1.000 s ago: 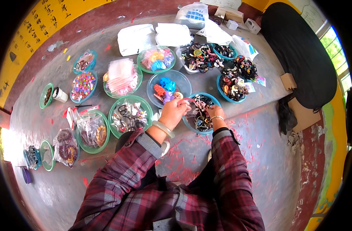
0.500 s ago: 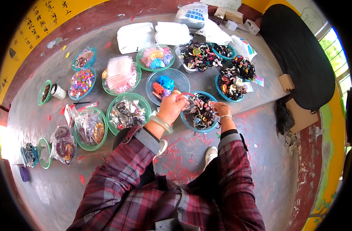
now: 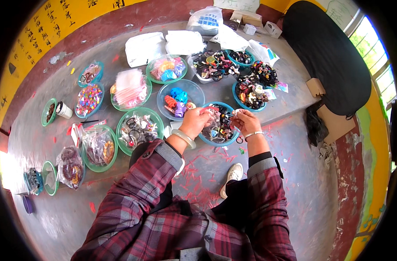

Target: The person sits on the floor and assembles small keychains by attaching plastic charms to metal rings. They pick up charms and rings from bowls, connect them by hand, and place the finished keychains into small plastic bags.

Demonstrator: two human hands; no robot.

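Observation:
My left hand (image 3: pixel 195 123) is closed in a pinch over the left side of a blue bowl (image 3: pixel 226 144); a pale bit shows at its fingertips, too small to name. Over the bowl's right side, my right hand (image 3: pixel 248 122) pinches a hair tie with a small pale piece at the fingertips. A dark loop (image 3: pixel 239 140) hangs just below that hand. The bowl holds a tangle of dark hair ties (image 3: pixel 224 118) with small pink and white ornaments. Left of it, a clear bluish basin (image 3: pixel 197 89) contains orange, blue and purple pieces.
Green bowls of packaged accessories (image 3: pixel 140 128) and pink-white sheets (image 3: pixel 131 89) spread leftward. More hair ties fill a blue bowl (image 3: pixel 252 109) at the right. White bags (image 3: pixel 144 48) lie behind. A large black oval item (image 3: pixel 329 56) leans at far right. Red scraps litter the floor.
My right hand has turned and lifted slightly, its fingertips now above the bowl, with a dark loop showing below it. My left hand stays pinched. The whole view has shifted slightly.

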